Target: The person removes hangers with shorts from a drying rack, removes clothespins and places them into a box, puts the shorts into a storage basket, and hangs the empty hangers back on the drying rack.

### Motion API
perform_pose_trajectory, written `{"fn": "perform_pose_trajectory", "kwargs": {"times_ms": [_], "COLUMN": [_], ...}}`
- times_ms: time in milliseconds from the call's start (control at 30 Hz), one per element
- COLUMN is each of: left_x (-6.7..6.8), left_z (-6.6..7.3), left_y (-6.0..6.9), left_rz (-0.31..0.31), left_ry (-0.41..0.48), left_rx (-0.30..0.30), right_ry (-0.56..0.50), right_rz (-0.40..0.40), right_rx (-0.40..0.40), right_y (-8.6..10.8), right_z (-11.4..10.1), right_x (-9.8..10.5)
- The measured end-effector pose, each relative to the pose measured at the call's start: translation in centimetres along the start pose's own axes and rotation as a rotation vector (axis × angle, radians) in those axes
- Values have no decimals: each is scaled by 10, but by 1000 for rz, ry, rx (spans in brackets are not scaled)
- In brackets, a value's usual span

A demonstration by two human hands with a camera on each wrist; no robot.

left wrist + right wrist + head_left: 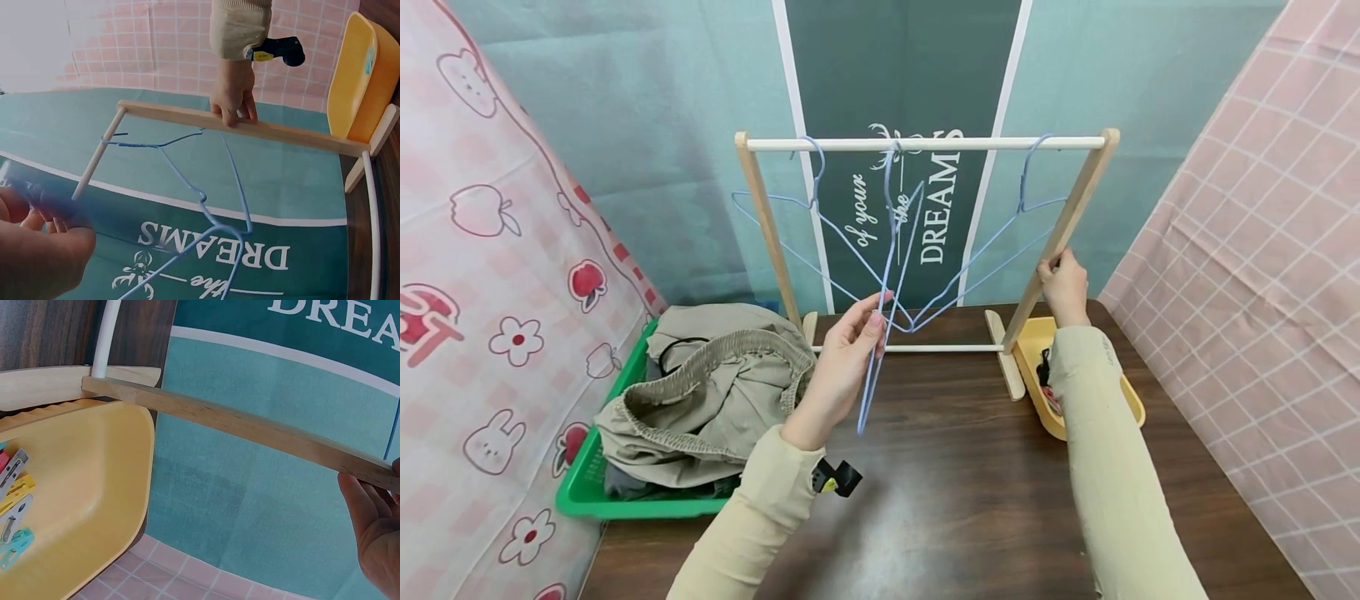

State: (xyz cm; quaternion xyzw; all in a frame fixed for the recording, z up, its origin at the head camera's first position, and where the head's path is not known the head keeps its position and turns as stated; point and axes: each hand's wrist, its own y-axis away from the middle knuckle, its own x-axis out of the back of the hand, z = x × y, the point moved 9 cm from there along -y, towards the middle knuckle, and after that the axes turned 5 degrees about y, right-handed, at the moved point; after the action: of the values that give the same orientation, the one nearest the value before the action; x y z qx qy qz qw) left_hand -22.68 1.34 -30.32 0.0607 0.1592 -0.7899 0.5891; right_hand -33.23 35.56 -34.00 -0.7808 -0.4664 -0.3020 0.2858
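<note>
A small wooden clothes rack [955, 143] stands on the table with several blue wire hangers on its white top rod. My left hand [847, 354] pinches the lower part of the middle hanger [861, 423], which is turned edge-on with its hook at the rod. The left hanger [842, 236] and the right hanger [996, 257] hang untouched. Out at the right, my right hand [1066, 287] grips the rack's wooden side post [1086, 192]. In the right wrist view, the right hand [378, 531] shows only partly, thumb and fingers against the post [250, 428].
At left, a green basket [576, 492] holds a heap of beige elastic-waist clothing [730, 400] and darker cloth. Beside the rack's right foot [1006, 367] sits a yellow bin [87, 462] with coloured clips [15, 494]. Patterned cloths hang on both sides.
</note>
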Motion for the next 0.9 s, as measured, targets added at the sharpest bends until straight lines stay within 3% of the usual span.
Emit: {"fn": "perform_pose_trajectory", "kwargs": {"times_ms": [267, 533, 767, 900], "left_x": [-10, -9, -15, -17], "left_z": [-6, -8, -8, -9], "left_y": [-4, -6, -7, -8], "left_rz": [-2, 32, -41, -64], "left_ry": [32, 28, 173, 197], "left_rx": [1, -7, 19, 30], "right_ry": [3, 11, 18, 24], "right_rz": [3, -3, -1, 2], "right_rx": [-10, -7, -9, -20], "right_y": [0, 0, -1, -2], "right_z": [2, 1, 1, 2], "right_x": [1, 0, 0, 1]}}
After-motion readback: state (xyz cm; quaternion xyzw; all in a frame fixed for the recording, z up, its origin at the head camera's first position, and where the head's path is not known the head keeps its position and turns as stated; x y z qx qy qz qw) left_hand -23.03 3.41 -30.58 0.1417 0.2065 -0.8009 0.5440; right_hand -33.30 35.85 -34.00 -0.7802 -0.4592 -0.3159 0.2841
